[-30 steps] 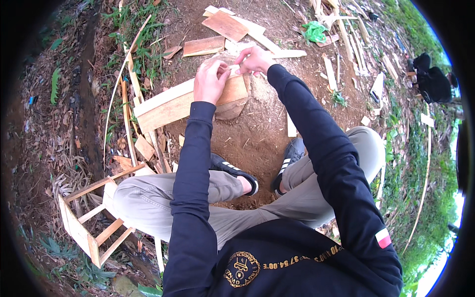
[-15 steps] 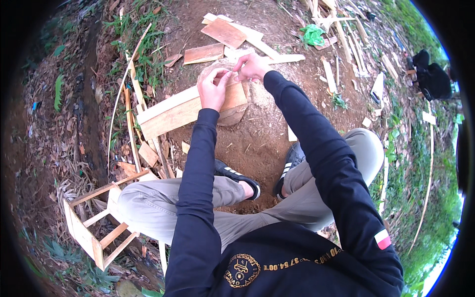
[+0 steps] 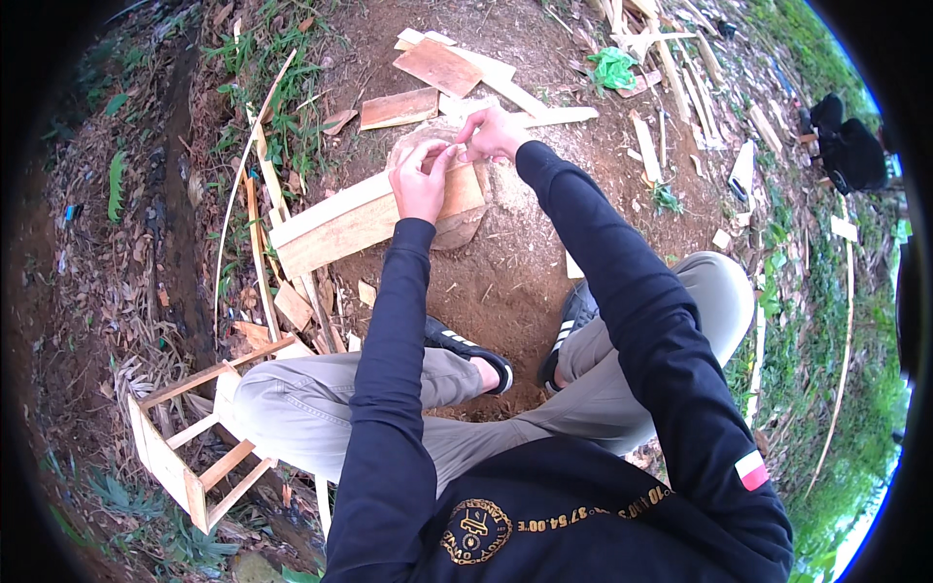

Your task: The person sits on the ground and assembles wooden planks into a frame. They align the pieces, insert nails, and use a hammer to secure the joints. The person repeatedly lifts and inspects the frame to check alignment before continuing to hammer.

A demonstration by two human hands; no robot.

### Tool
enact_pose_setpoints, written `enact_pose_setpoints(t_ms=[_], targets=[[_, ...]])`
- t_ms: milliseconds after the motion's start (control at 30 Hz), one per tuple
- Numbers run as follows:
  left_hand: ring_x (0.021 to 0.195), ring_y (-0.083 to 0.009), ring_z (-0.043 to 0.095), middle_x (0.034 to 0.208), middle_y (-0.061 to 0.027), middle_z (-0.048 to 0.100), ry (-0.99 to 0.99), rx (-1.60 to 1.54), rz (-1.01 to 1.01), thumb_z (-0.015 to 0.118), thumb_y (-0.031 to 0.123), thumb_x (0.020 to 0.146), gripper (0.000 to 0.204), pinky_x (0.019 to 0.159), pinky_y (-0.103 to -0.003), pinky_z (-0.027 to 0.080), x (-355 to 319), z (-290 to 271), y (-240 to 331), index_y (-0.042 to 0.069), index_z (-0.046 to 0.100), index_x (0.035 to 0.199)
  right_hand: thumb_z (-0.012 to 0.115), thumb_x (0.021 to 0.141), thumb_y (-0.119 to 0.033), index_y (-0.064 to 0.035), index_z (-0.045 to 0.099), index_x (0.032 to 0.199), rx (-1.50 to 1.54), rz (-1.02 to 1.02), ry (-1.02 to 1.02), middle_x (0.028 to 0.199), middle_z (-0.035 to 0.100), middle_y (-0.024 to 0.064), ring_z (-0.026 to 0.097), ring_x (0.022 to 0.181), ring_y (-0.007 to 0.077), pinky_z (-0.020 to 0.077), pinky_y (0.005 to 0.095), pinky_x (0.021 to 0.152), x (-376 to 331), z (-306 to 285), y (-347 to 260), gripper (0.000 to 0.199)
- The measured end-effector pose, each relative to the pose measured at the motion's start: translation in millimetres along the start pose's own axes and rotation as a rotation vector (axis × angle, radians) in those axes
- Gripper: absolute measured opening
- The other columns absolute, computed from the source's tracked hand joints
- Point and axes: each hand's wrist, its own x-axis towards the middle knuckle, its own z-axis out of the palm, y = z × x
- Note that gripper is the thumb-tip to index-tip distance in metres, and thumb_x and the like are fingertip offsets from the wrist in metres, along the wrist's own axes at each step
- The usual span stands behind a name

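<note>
My left hand [image 3: 420, 182] is over the right end of a long pale wooden piece made of joined boards [image 3: 335, 236]. Its thumb and forefinger are pinched together. From the right, my right hand [image 3: 493, 134] meets it fingertip to fingertip, its fingers bent and closed. Whatever is between the fingertips is too small to make out. The wooden piece lies slanted, its right end resting on a round cut stump [image 3: 459, 231] and its left end reaching toward the grass.
Loose boards [image 3: 437, 66] lie beyond the stump. A small wooden frame with slats [image 3: 167, 457] stands by my left knee. To the right lie a handsaw [image 3: 742, 173], a green plastic bag [image 3: 612, 68], offcuts and a black bag [image 3: 847, 146]. Long sticks [image 3: 233, 223] lie at left.
My left hand has shifted very slightly to the right. Both hands keep their fingertips together above the end of the wooden piece, which stays in place.
</note>
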Motion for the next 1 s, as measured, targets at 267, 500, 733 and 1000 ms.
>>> enact_pose_setpoints(t_ms=[267, 500, 733, 1000], targets=[[0.075, -0.0204, 0.068, 0.083, -0.0114, 0.069, 0.018, -0.014, 0.015, 0.075, 0.014, 0.082, 0.015, 0.068, -0.032, 0.051, -0.8, 1.7, -1.3, 0.003, 0.072, 0.092, 0.086, 0.067, -0.016, -0.0156, 0.074, 0.089, 0.004, -0.018, 0.010, 0.066, 0.067, 0.0021, 0.058, 0.049, 0.0104, 0.0498, 0.0278, 0.044, 1.5, 1.0, 1.5, 0.024], [0.075, -0.0224, 0.068, 0.083, -0.0117, 0.069, 0.043, -0.014, 0.026, 0.075, 0.014, 0.083, 0.014, 0.069, -0.032, 0.051, -1.4, 4.8, -4.3, 0.004, 0.072, 0.091, 0.086, 0.066, -0.014, -0.0133, 0.073, 0.090, 0.031, -0.024, -0.009, 0.062, 0.065, 0.0023, 0.056, 0.047, 0.0105, 0.0479, 0.0275, 0.042, -0.2, 0.6, -0.7, 0.026], [0.077, -0.0124, 0.068, 0.087, -0.0075, 0.072, 0.037, 0.080, 0.067, 0.076, 0.013, 0.084, 0.016, 0.069, -0.026, 0.052, -1.2, 4.2, -3.9, 0.002, 0.072, 0.094, 0.082, 0.063, -0.003, -0.0102, 0.073, 0.082, 0.054, -0.010, 0.001, 0.064, 0.063, 0.0023, 0.057, 0.054, 0.0092, 0.0456, 0.0265, 0.046, -5.8, -1.7, -4.1, 0.023], [0.076, -0.0236, 0.065, 0.084, -0.0114, 0.069, 0.010, 0.088, 0.109, 0.071, 0.012, 0.084, 0.013, 0.069, -0.034, 0.051, -1.9, 2.4, 7.2, 0.005, 0.070, 0.095, 0.085, 0.064, -0.007, -0.0117, 0.074, 0.083, 0.082, -0.043, 0.034, 0.059, 0.063, 0.0032, 0.053, 0.045, 0.0106, 0.0451, 0.0286, 0.042, -3.0, -1.1, 1.3, 0.022]])
